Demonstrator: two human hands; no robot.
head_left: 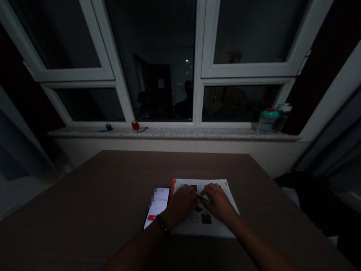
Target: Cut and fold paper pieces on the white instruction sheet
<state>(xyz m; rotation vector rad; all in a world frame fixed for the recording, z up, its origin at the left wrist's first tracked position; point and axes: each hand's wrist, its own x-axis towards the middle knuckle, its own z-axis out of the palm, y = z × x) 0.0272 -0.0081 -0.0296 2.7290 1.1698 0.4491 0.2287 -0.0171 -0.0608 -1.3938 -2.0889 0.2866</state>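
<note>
An open-faced printed page or booklet (220,227) with an orange left edge and dark pictures lies on the brown table. Over its left part is my left hand (183,201), closed, with a dark band on the wrist. My right hand (218,199) is over the right part, its fingers curled and closed. Between the two hands a small, thin dark object (200,197) spans from fingertips to fingertips; it is too dim to name. A lit phone (158,207) lies beside my left hand, left of the page.
The brown table (113,188) reaches toward a speckled windowsill (180,133). On the sill stand a small red jar (135,125), a dark little bottle (108,127) and a teal-lidded bottle (267,119). Dark cloth (307,188) is at the right.
</note>
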